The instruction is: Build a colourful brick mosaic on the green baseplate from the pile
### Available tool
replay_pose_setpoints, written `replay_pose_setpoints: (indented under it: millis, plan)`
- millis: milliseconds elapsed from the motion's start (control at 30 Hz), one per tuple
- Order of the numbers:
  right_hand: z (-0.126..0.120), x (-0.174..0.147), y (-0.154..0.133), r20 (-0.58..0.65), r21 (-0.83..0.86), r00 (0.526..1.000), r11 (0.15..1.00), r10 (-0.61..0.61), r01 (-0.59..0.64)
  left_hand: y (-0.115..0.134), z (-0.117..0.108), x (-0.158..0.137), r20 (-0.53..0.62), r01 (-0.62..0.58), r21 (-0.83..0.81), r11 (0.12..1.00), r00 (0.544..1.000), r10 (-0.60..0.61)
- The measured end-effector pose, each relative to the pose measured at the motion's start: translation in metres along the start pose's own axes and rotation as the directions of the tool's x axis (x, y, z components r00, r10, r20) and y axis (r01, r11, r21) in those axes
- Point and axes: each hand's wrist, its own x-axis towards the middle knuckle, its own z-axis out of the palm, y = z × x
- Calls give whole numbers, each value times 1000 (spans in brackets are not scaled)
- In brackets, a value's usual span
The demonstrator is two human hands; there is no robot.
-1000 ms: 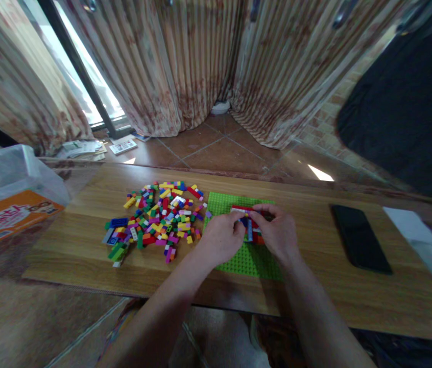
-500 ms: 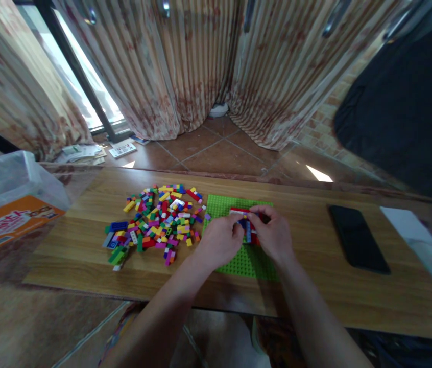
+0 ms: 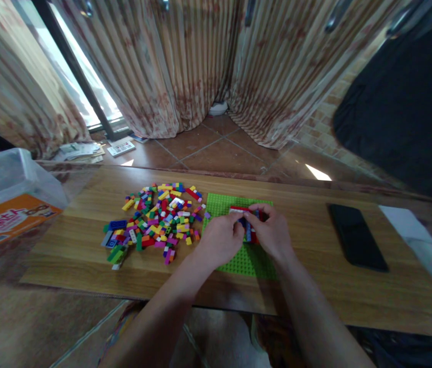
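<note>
On the green studded baseplate (image 3: 239,267) stands a small build of red, white and blue toy bricks (image 3: 248,234), partly covered by my fingers. My left hand (image 3: 221,237) is closed at the left of the build, thumb and forefinger pinched on its upper part. From the right, my right hand (image 3: 271,232) grips the same build, its fingertips meeting those of the left. Any small brick right between the fingertips is too hidden to make out. Left of the baseplate spreads a pile of loose multicoloured bricks (image 3: 158,220).
A wooden table (image 3: 311,286) carries everything. At its right lie a black phone (image 3: 357,237) and white paper (image 3: 411,230). A clear plastic bin (image 3: 3,176) with an orange label stands at the left. Curtains (image 3: 200,66) hang beyond the far edge.
Both hands stay at the brick build with almost the same grip; the right thumb and fingers have shifted very slightly. The whole view has moved a little.
</note>
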Motion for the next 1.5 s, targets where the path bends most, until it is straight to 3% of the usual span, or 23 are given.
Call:
replay_pose_setpoints:
  millis: [233,400,467,567,667,733,867,967,1133,1367,1500]
  plan:
    - [4,2,0,-3,21,1000,1000,1,-1,-1,0,-1,-11,-9,-39,999,1000,9]
    - [1,1,6,27,70,999,997,-24,22,-7,-2,0,-63,9,-215,977,998,-23]
    - [-2,1,10,34,155,999,988,-23,18,-12,-3,2,-64,53,-349,935,995,-81]
    - [-6,3,13,-54,265,998,964,19,-4,-14,-4,4,-27,153,-545,824,980,-199]
    - [-10,2,10,-150,279,988,960,30,13,-12,-5,5,-1,198,-663,722,964,-266]
    - [-11,-1,6,-152,266,988,962,-23,64,-9,-5,4,9,191,-706,682,965,-261]
    - [-10,-11,-3,-81,194,968,949,-238,250,-4,-9,3,14,180,-759,626,965,-261]
    - [-10,-19,-8,-14,183,948,931,-319,316,-3,-14,2,-18,169,-792,587,954,-299]
    - [-9,-24,-11,28,207,946,928,-322,309,-3,-16,1,-37,132,-827,547,957,-286]
    - [-10,-25,-17,91,280,963,935,-252,218,-5,-8,1,-50,65,-794,604,984,-172]
    - [-15,-23,-17,150,372,965,917,-213,145,-3,-8,0,-28,56,-805,590,991,-133]
